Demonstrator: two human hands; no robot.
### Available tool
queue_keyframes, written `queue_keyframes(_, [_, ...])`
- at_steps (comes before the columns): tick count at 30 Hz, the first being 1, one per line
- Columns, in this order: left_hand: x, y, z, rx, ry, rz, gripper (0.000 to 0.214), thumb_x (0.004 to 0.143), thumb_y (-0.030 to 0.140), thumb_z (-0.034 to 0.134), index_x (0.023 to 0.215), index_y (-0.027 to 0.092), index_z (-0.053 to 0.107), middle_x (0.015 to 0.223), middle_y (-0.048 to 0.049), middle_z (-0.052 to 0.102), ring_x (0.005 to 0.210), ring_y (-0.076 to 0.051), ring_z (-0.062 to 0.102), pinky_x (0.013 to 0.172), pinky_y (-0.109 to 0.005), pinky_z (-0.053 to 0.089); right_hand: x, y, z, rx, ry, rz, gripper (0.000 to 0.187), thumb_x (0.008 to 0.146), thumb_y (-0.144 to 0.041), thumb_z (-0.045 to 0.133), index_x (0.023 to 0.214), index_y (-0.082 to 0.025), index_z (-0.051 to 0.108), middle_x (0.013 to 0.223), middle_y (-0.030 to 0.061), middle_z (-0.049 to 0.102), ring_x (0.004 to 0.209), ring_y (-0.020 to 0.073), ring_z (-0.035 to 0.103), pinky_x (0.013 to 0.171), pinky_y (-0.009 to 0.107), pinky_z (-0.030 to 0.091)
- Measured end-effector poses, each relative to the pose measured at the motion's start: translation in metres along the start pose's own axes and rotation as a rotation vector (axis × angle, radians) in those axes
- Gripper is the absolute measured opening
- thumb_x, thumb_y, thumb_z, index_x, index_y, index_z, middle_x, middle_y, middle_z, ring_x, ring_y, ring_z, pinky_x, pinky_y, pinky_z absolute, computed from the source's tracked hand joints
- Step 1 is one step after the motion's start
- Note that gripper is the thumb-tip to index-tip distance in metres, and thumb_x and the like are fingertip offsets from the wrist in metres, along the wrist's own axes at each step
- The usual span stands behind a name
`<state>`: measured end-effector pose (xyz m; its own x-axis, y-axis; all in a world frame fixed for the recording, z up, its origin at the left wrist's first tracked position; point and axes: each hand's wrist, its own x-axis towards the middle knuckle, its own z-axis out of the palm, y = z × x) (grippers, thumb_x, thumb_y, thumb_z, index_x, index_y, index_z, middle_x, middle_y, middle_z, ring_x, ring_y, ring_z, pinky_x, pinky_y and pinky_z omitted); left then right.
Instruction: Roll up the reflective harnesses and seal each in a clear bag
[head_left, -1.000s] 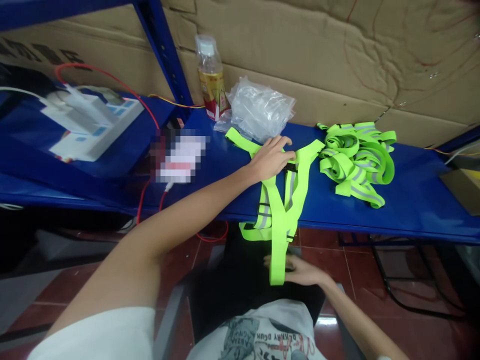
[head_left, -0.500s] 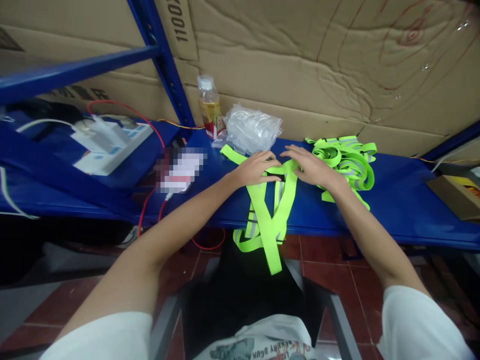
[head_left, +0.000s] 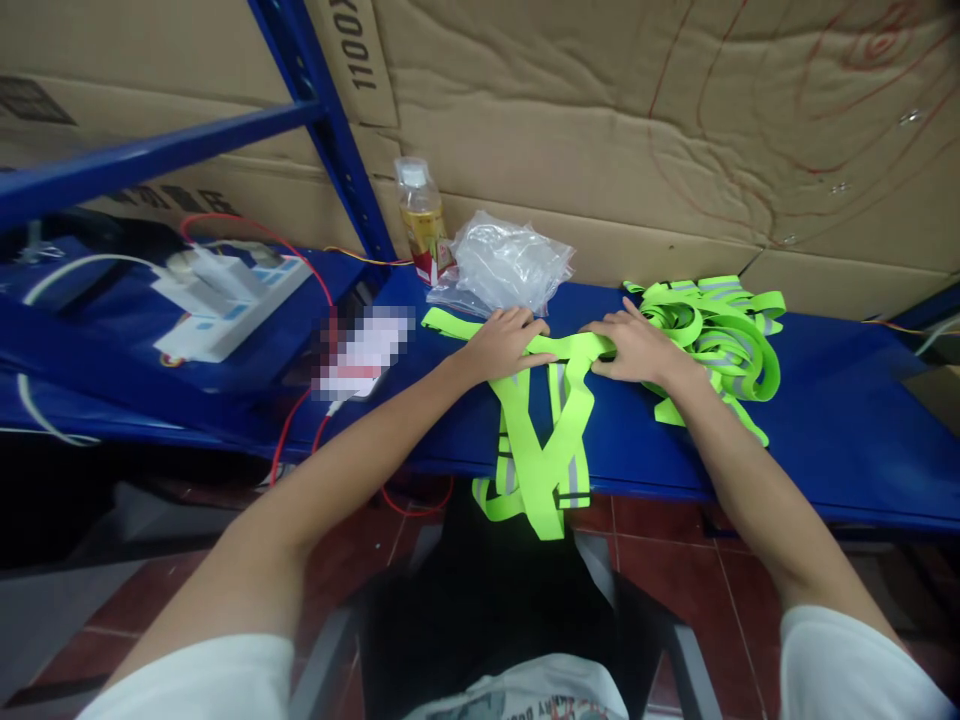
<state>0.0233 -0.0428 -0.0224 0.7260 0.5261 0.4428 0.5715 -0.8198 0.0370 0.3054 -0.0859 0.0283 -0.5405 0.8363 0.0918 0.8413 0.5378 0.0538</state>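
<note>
A neon-green reflective strap vest (head_left: 559,425) lies across the blue shelf (head_left: 817,420) and hangs over its front edge. My left hand (head_left: 506,343) grips the vest's top band on the left. On the right side of that band, my right hand (head_left: 636,345) is closed over it. Both hands rest on the shelf, about a hand's width apart. A pile of the same green vests (head_left: 712,335) sits just right of my right hand.
A heap of clear plastic bags (head_left: 510,265) and a drink bottle (head_left: 421,215) stand behind my hands against the cardboard wall. A white power strip (head_left: 225,295) with red cable lies at the left. A blue upright post (head_left: 330,130) rises at the shelf's back.
My right hand came up from below the shelf onto the vest's top band. The two hands have since drawn apart along the band, and the hanging end has been pulled higher.
</note>
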Motion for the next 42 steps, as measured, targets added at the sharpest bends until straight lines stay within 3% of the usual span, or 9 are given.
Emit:
queue_keyframes(9, [0.008, 0.016, -0.022, 0.051, 0.029, 0.082, 0.056, 0.103, 0.064, 0.056, 0.134, 0.018, 0.061, 0.125, -0.0187, 0.062, 0.117, -0.039, 0.057, 0.098, -0.049, 0.043, 0.002, -0.012, -0.005, -0.124, 0.266, 0.039, 0.044, 0.086, -0.038, 0.070, 0.125, -0.017, 0.072, 0.132, 0.0161, 0.066, 0.126, 0.0413, 0.059, 0.131, 0.069, 0.018])
queue_keyframes(13, [0.011, 0.028, -0.023, 0.099, 0.078, 0.029, 0.058, 0.098, 0.064, 0.064, 0.131, 0.016, 0.061, 0.127, -0.0219, 0.060, 0.119, -0.042, 0.055, 0.098, -0.053, 0.042, -0.003, -0.014, -0.007, -0.135, 0.280, 0.101, 0.042, 0.085, -0.039, 0.068, 0.121, -0.016, 0.073, 0.118, 0.0140, 0.071, 0.121, 0.0417, 0.063, 0.130, 0.077, 0.009])
queue_keyframes(18, [0.013, 0.024, -0.015, 0.158, 0.026, 0.056, 0.037, 0.103, 0.052, 0.063, 0.116, 0.019, 0.070, 0.118, -0.0180, 0.064, 0.114, -0.038, 0.058, 0.094, -0.049, 0.043, -0.009, -0.020, -0.018, -0.131, 0.298, 0.116, 0.046, 0.082, -0.046, 0.070, 0.116, -0.015, 0.072, 0.103, 0.0125, 0.073, 0.112, 0.0412, 0.066, 0.129, 0.076, 0.013])
queue_keyframes(25, [0.013, 0.026, -0.016, 0.254, 0.045, 0.120, 0.038, 0.107, 0.049, 0.058, 0.109, 0.017, 0.079, 0.113, -0.0161, 0.068, 0.114, -0.035, 0.059, 0.091, -0.046, 0.042, -0.020, -0.015, -0.031, -0.083, 0.364, 0.072, 0.055, 0.081, -0.053, 0.076, 0.125, -0.021, 0.072, 0.143, 0.0180, 0.065, 0.141, 0.0507, 0.053, 0.125, 0.084, 0.011])
queue_keyframes(28, [0.017, 0.027, -0.019, 0.232, -0.027, 0.094, 0.036, 0.108, 0.042, 0.057, 0.103, 0.015, 0.081, 0.106, -0.0139, 0.071, 0.107, -0.030, 0.064, 0.090, -0.041, 0.045, -0.014, -0.026, -0.028, 0.071, 0.367, -0.070, 0.060, 0.086, -0.054, 0.074, 0.136, -0.021, 0.070, 0.160, 0.0178, 0.054, 0.155, 0.0474, 0.041, 0.129, 0.074, 0.024])
queue_keyframes(31, [0.015, 0.028, -0.034, 0.089, -0.164, 0.006, 0.032, 0.108, 0.036, 0.058, 0.101, 0.014, 0.081, 0.101, -0.0119, 0.073, 0.096, -0.024, 0.069, 0.087, -0.035, 0.050, -0.001, -0.045, -0.015, 0.182, 0.263, -0.162, 0.055, 0.098, -0.041, 0.060, 0.146, -0.013, 0.064, 0.151, 0.0205, 0.064, 0.142, 0.0381, 0.060, 0.123, 0.057, 0.045])
queue_keyframes(33, [0.002, 0.036, -0.056, 0.026, -0.216, -0.030, 0.027, 0.107, 0.028, 0.058, 0.111, 0.013, 0.080, 0.103, -0.0122, 0.075, 0.095, -0.023, 0.070, 0.085, -0.034, 0.052, 0.006, -0.056, -0.002, 0.176, 0.166, -0.167, 0.059, 0.101, -0.033, 0.055, 0.154, -0.009, 0.058, 0.153, 0.0232, 0.063, 0.141, 0.0384, 0.062, 0.120, 0.056, 0.048])
queue_keyframes(38, [-0.074, 0.100, -0.121, -0.187, -0.030, 0.007, 0.022, 0.108, 0.027, 0.057, 0.108, 0.016, 0.076, 0.103, -0.0091, 0.074, 0.095, -0.020, 0.069, 0.085, -0.032, 0.054, 0.010, -0.061, 0.016, 0.058, 0.071, -0.073, 0.059, 0.109, -0.035, 0.044, 0.163, -0.012, 0.050, 0.160, 0.0235, 0.058, 0.144, 0.0432, 0.058, 0.120, 0.065, 0.044])
queue_keyframes(42, [-0.145, 0.148, -0.117, -0.478, -0.263, 0.187, 0.013, 0.105, 0.026, 0.065, 0.099, 0.019, 0.074, 0.085, -0.0027, 0.070, 0.081, -0.015, 0.066, 0.073, -0.027, 0.052, 0.008, -0.061, 0.015, 0.025, 0.116, -0.101, 0.056, 0.106, -0.033, 0.049, 0.157, -0.010, 0.057, 0.164, 0.0238, 0.053, 0.151, 0.0436, 0.051, 0.127, 0.066, 0.034])
